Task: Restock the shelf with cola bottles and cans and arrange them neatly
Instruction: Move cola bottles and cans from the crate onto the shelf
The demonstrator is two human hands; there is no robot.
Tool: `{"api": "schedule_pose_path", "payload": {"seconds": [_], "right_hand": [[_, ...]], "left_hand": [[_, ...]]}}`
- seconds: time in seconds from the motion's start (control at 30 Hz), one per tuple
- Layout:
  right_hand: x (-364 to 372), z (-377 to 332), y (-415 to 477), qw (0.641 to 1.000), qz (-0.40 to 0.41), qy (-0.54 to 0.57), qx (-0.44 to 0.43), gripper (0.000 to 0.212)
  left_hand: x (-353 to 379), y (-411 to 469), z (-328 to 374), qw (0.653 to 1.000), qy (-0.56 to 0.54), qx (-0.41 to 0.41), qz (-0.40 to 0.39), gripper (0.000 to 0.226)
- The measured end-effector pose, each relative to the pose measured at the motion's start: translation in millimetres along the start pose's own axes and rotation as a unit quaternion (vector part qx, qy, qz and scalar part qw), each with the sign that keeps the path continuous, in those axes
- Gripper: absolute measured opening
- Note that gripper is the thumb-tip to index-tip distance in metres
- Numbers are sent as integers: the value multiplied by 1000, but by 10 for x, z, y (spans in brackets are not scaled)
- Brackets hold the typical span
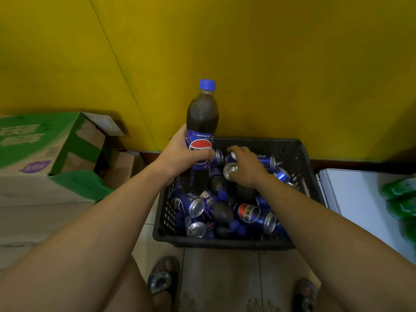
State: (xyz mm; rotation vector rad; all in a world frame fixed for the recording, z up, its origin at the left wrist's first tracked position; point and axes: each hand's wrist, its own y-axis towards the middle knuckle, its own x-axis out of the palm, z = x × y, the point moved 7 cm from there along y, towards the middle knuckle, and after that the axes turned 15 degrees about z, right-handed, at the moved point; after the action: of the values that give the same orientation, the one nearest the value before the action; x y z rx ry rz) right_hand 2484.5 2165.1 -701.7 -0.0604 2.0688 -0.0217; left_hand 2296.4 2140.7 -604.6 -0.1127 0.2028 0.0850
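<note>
A black plastic crate (301,154) on the floor holds several blue cola cans and dark cola bottles lying jumbled. My left hand (180,152) grips a cola bottle (202,118) with a blue cap around its label, holding it upright above the crate's far left corner. My right hand (245,167) reaches into the crate and grips a blue cola can (230,170) lying on its side, its silver end facing me. More cans (255,213) lie near the crate's front.
A yellow wall (247,52) stands right behind the crate. Green and brown cardboard boxes (45,149) are stacked at left. A white shelf edge (351,194) with green bottles (403,199) is at right. My sandalled feet stand on the tiled floor (225,278).
</note>
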Motion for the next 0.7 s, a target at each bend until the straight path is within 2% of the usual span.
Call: {"api": "schedule_pose_path", "payload": {"seconds": [0.1,0.17,0.33,0.43,0.6,0.7], "right_hand": [[481,165,62,994,-94,-56,2,86],[697,246,27,987,-133,-92,8,90],[578,191,29,989,-67,-132,3,75],[267,108,-37,992,-13,-129,-2,70],[-619,59,-345,984,72,-158,-31,66],[-1375,198,-739,973,125,-193,-20,63]], "left_hand": [[20,4,-2,999,-29,-25,10,46],[25,-16,39,998,-54,-34,-5,48],[-18,-68,138,992,-102,-75,-30,72],[15,-87,302,991,-106,-68,-44,76],[278,-372,732,981,-147,-51,-114,69],[505,-682,937,974,-163,-45,-151,80]]}}
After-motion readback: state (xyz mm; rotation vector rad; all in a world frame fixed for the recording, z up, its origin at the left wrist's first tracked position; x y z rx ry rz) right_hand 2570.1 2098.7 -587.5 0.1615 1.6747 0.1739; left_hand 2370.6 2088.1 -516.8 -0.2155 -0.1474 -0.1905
